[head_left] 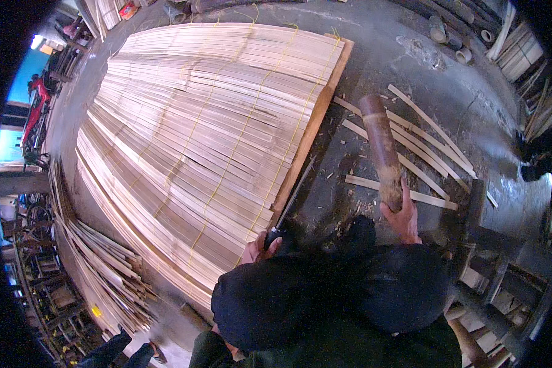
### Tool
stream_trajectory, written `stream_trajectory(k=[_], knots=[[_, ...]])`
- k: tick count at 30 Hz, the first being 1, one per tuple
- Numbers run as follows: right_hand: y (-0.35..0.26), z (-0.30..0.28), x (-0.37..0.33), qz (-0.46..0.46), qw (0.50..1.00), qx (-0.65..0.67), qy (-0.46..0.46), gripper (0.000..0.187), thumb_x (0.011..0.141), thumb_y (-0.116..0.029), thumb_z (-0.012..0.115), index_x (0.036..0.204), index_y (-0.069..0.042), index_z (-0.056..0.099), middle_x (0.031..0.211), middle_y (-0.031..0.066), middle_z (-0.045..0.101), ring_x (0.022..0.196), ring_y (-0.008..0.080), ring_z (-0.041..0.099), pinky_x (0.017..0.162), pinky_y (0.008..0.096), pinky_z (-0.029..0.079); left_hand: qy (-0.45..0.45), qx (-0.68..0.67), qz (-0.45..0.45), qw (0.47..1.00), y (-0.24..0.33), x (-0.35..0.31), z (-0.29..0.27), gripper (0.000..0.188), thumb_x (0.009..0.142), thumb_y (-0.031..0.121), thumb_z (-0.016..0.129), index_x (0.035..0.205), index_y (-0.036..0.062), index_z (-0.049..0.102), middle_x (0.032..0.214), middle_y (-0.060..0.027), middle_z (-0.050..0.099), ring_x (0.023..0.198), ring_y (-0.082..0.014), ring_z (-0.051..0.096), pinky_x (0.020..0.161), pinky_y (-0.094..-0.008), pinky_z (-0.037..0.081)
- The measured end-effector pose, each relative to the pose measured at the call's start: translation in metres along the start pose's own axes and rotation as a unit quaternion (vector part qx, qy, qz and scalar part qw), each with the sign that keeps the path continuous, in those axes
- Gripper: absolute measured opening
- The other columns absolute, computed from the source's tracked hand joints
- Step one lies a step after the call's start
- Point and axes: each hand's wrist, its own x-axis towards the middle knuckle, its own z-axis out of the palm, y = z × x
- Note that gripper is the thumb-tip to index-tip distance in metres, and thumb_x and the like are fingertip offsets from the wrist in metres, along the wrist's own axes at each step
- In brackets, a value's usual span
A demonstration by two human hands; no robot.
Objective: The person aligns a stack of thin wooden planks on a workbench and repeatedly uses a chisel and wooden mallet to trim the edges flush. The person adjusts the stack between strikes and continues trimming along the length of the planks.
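My left hand (pixel 260 248) is closed around the black handle of a long knife (pixel 295 195). Its thin blade runs alongside the edge of a wooden board (pixel 316 126). A wide mat of pale bamboo slats (pixel 208 135), tied with yellow cords, lies on the floor to the left, its right ends along that board. In my right hand (pixel 403 214) is a thick brown bamboo club (pixel 380 144), gripped at its near end and pointing away from me. My knees hide part of the floor and the mat's near corner.
Loose bamboo strips (pixel 420 132) and small chips (pixel 365 211) lie on the floor at right. A bundle of slats (pixel 104 264) is at left, near another person's legs (pixel 122 352). A wooden frame (pixel 503 276) stands at lower right; bamboo poles (pixel 451 37) lie at far right.
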Motion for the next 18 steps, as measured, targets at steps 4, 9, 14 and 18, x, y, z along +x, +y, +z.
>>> stream_trajectory(k=[4,9,14,18], knots=[[-0.001,-0.002,-0.019,0.030,0.999,0.007,-0.011,0.085,0.078,-0.024,0.074,0.149,-0.008,0.030,0.126,0.0228,0.059,0.116,0.0341,0.059,0.098,0.0419,0.046,0.009,-0.025,0.008,1.000,0.018,0.003,-0.012,0.040,0.093,0.040,0.062,0.105,0.0020,0.061,0.071,-0.0166,0.064,0.067,-0.0273,0.063,0.064,-0.0387,0.047],[-0.015,0.011,-0.023,0.016,0.997,0.075,-0.018,0.084,0.081,-0.022,0.073,0.150,-0.006,0.026,0.129,0.0239,0.056,0.118,0.0346,0.057,0.101,0.0420,0.045,0.008,-0.063,-0.019,0.998,0.034,0.008,-0.035,0.040,0.094,0.040,0.062,0.100,0.0002,0.061,0.072,-0.0195,0.063,0.067,-0.0284,0.063,0.063,-0.0386,0.047],[-0.035,0.019,-0.012,0.014,0.993,0.102,-0.059,0.088,0.081,-0.022,0.072,0.151,-0.005,0.022,0.136,0.0259,0.051,0.125,0.0381,0.053,0.105,0.0430,0.043,-0.021,-0.065,-0.047,0.997,0.008,0.006,-0.030,0.039,0.094,0.039,0.062,0.100,0.0000,0.061,0.072,-0.0192,0.063,0.066,-0.0276,0.062,0.064,-0.0387,0.047],[-0.031,0.023,-0.012,-0.004,0.996,0.083,-0.043,0.088,0.080,-0.022,0.073,0.151,-0.004,0.022,0.137,0.0268,0.050,0.125,0.0383,0.053,0.105,0.0435,0.043,-0.035,-0.118,-0.057,0.991,0.009,0.004,-0.027,0.039,0.095,0.039,0.061,0.100,0.0001,0.061,0.071,-0.0174,0.063,0.065,-0.0239,0.061,0.062,-0.0379,0.047]])
